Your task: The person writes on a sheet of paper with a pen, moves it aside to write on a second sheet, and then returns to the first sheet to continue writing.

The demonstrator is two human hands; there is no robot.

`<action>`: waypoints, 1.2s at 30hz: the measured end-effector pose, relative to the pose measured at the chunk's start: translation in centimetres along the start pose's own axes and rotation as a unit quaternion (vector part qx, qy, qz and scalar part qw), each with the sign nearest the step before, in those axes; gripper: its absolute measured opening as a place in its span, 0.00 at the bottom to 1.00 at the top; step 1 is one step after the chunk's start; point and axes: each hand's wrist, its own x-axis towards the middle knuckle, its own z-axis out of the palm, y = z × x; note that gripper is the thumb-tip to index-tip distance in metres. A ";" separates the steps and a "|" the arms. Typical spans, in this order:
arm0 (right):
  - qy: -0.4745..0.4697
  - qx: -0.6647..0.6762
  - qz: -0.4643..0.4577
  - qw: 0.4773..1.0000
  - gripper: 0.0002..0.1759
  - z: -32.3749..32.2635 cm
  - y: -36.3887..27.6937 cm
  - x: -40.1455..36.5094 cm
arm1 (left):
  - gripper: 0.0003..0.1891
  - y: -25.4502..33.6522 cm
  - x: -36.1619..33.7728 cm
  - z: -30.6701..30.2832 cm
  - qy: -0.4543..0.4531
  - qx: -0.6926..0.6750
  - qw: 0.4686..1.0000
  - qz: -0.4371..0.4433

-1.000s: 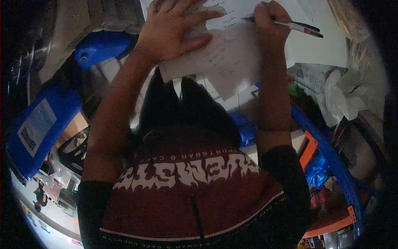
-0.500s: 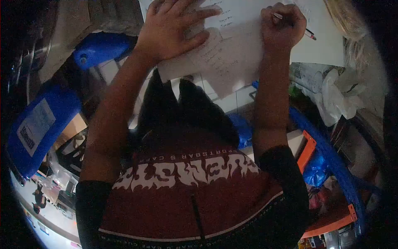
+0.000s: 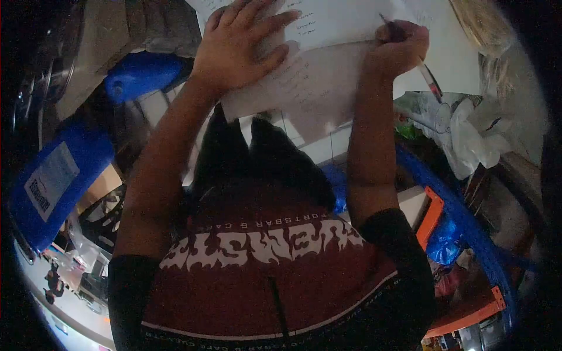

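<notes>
My left hand [image 3: 240,50] lies flat with its fingers spread over white paper [image 3: 345,26] at the top of the view. My right hand [image 3: 401,50] is closed round a pen [image 3: 430,82], its tip pointing up and left at the sheet and its dark and red rear end sticking out below the hand. Short lines of handwriting stand on the paper between the hands. A lower sheet [image 3: 316,82], shaded and also written on, hangs toward my lap. The topmost part of the paper runs out of view.
At the left are a blue container [image 3: 143,76] and a blue item with a white label [image 3: 55,178]. On the right are clear plastic bags [image 3: 474,137], a blue rail [image 3: 462,216] and an orange shelf beam [image 3: 430,216]. A small distant person [image 3: 54,284] shows at lower left.
My right hand has turned and shifted slightly left and down, so the pen now shows at both ends. My left hand has stayed almost in place on the paper.
</notes>
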 end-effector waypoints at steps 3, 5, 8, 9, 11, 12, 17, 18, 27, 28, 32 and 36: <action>-0.237 0.017 -0.052 0.970 0.14 0.7 2.1 -0.4 | 0.31 -0.2 0.0 0.0 -0.006 0.007 1.000 0.003; -0.291 0.141 0.053 0.945 0.14 2.2 5.0 -1.2 | 0.31 0.0 0.1 0.0 -0.009 0.005 1.000 0.000; -0.437 0.234 0.157 0.854 0.17 1.1 4.5 -0.4 | 0.31 0.0 0.0 -0.1 0.002 0.007 1.000 0.004; -0.463 0.066 0.085 0.880 0.18 0.8 4.4 -0.2 | 0.31 0.0 0.0 -0.1 0.002 0.007 1.000 0.003; -0.366 -0.198 0.045 0.908 0.21 1.8 1.7 -1.8 | 0.31 -0.1 -0.1 -0.3 -0.002 -0.008 1.000 0.005; -0.366 -0.199 0.045 0.908 0.21 2.0 1.0 -1.9 | 0.31 -0.1 -0.1 -0.3 -0.002 -0.009 1.000 0.004; -0.407 -0.181 -0.058 0.894 0.18 0.5 3.2 -0.2 | 0.30 -0.2 0.0 0.0 -0.013 0.018 1.000 0.007; -0.407 -0.181 -0.058 0.893 0.18 0.5 3.2 -0.3 | 0.30 -0.3 0.0 -0.1 -0.012 0.018 1.000 0.006; -0.433 -0.175 -0.122 0.876 0.21 0.6 3.6 -0.2 | 0.31 -0.2 -0.1 0.0 -0.014 0.004 1.000 0.006; -0.441 -0.188 -0.150 0.864 0.21 0.6 3.5 -0.1 | 0.31 -0.2 -0.1 0.0 -0.013 0.009 1.000 0.007; -0.380 0.362 0.314 0.791 0.16 -2.2 12.0 1.8 | 0.31 -0.2 -0.1 0.0 -0.022 0.004 1.000 -0.001; -0.419 0.297 0.146 0.846 0.12 -0.2 5.7 -0.1 | 0.31 -0.1 0.0 -0.1 -0.022 0.016 1.000 0.001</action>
